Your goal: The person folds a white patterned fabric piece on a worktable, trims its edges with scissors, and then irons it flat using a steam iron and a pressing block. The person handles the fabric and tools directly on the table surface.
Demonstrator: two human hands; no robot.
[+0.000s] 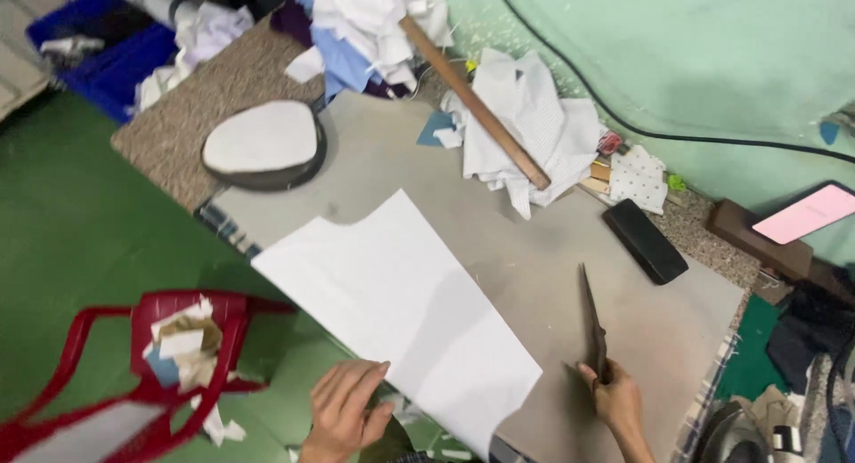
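While the left hand (343,408) pins the white cloth (396,307) flat on the tabletop (534,258), the right hand's (616,401) grip wraps the shears (595,325); keeping that cloth taut should help cut cleanly.

Matt white cloth panel (401,312); dull metal shears (594,325).

Green floor (71,223), mint wall (695,53)
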